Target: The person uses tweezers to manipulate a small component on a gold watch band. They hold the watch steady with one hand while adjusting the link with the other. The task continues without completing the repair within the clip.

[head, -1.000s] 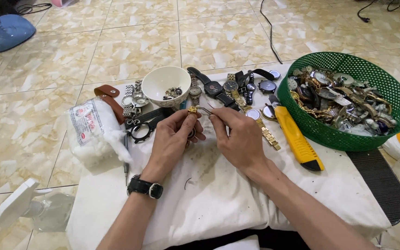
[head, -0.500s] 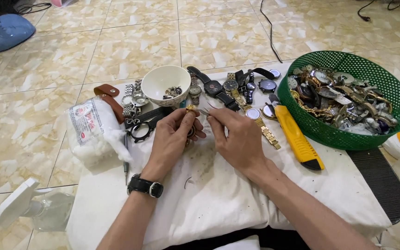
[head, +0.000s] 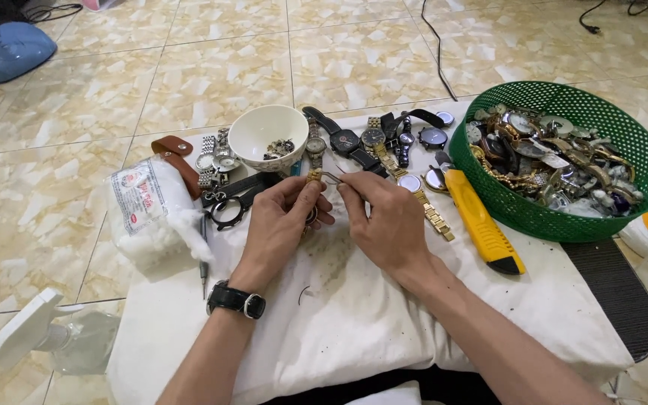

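White cloth (head: 354, 315) covers the table nearest the camera. Above it, left hand (head: 283, 225) and right hand (head: 384, 221) both pinch a small gold watch (head: 315, 180) between fingertips; it appears to have a thin strap loop, hard to tell. Beyond: white bowl (head: 268, 135), row of watches (head: 384, 139), yellow knife (head: 481, 221), green basket (head: 564, 217) of watches at right.

A green mesh basket (head: 643, 196) heaped with watches sits at the right of the white cloth-covered surface (head: 354, 322). Just beside it lies a yellow utility knife (head: 481, 222). A white bowl (head: 260, 133) (small metal parts inside) stands near the far edge, with a row of loose watches (head: 373, 139) alongside. A bag of cotton (head: 148, 214) rests at the left, black scissors (head: 228, 206) next to it.
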